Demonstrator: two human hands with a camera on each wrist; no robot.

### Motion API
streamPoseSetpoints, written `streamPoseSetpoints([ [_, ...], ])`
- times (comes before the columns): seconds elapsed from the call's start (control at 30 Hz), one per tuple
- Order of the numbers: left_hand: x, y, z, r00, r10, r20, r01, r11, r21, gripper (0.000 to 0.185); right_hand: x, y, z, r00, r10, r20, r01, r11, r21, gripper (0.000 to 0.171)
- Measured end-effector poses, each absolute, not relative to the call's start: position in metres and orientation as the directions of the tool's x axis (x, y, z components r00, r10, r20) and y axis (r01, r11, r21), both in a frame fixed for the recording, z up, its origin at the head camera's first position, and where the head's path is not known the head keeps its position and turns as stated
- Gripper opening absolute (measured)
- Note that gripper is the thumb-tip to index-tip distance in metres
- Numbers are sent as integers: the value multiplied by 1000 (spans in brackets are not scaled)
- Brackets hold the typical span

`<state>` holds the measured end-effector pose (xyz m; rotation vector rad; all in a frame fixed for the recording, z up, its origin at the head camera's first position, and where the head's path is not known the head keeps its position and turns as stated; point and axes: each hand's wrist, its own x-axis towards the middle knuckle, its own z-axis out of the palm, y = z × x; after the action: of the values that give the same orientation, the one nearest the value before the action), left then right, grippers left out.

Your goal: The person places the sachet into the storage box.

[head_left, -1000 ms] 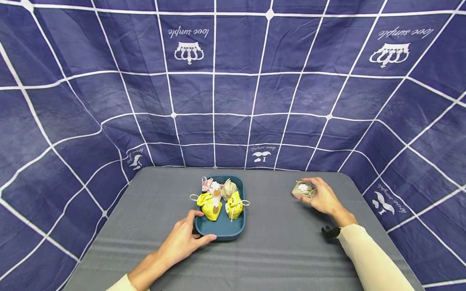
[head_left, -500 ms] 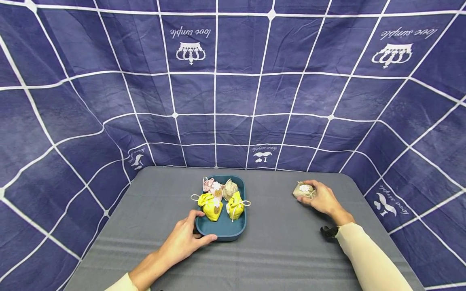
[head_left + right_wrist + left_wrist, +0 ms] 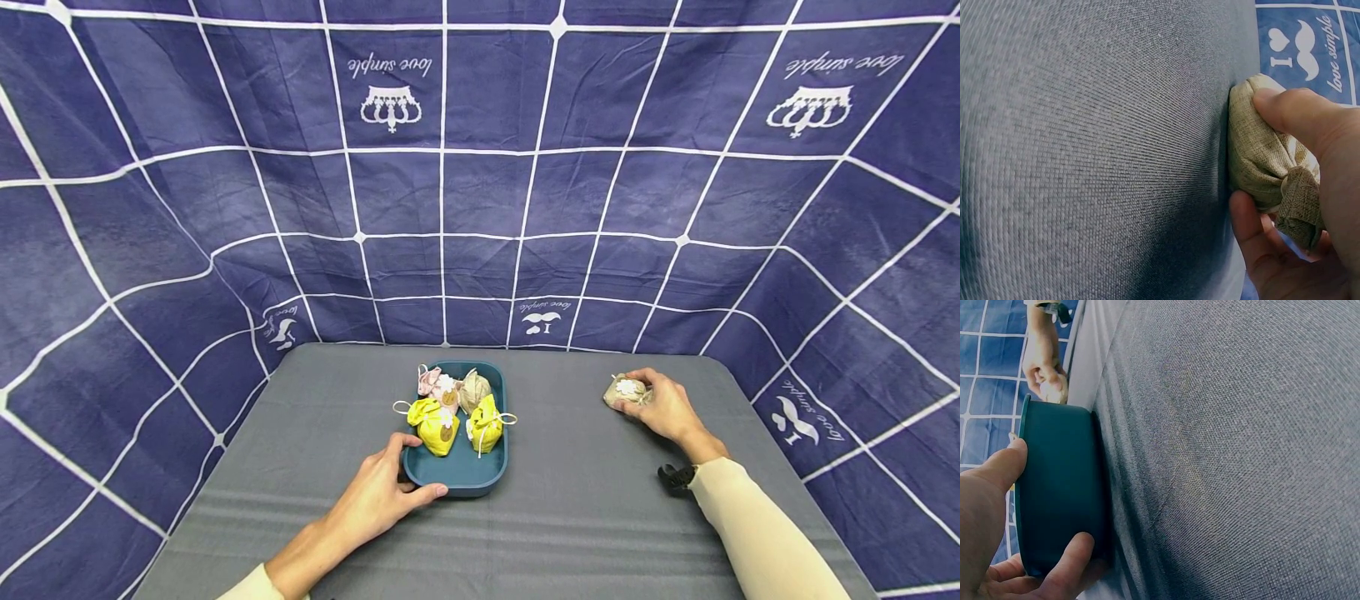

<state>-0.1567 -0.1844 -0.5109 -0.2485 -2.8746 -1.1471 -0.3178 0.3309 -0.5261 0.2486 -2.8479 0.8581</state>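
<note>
My left hand [image 3: 381,478] holds the near left corner of a teal rectangular tray [image 3: 457,485], its thumb at the near rim and fingers along the left side. In the left wrist view the tray's outer wall [image 3: 1057,481] shows between thumb and fingers. Inside the tray sit a pink drawstring pouch [image 3: 429,382], a beige pouch [image 3: 474,392] and two yellow pouches, one left [image 3: 435,433] and one right [image 3: 484,427]. At the right, my right hand [image 3: 666,408] grips another beige pouch [image 3: 624,390] with a white flower. The right wrist view shows this pouch [image 3: 1260,144] against the cloth, its gathered neck towards the palm.
A grey cloth [image 3: 555,500] covers the table. Blue curtain [image 3: 480,200] with white grid lines rises behind the table and along both sides. A black band [image 3: 677,478] hangs at the right wrist.
Both hands stay almost where they were. The right hand's fingers shift slightly around the beige pouch, which stays at the same spot. The tray and its pouches have not moved.
</note>
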Motion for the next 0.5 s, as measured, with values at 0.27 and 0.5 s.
streamPoseSetpoints([
  [0.27, -157, -184, -512, -985, 143, 99, 172, 713, 680, 84, -316, 331, -526, -973, -109, 202, -204, 812, -547, 60],
  [0.5, -157, -185, -512, -985, 142, 97, 170, 710, 684, 85, -314, 331, -526, -969, -113, 220, -218, 809, -545, 57],
])
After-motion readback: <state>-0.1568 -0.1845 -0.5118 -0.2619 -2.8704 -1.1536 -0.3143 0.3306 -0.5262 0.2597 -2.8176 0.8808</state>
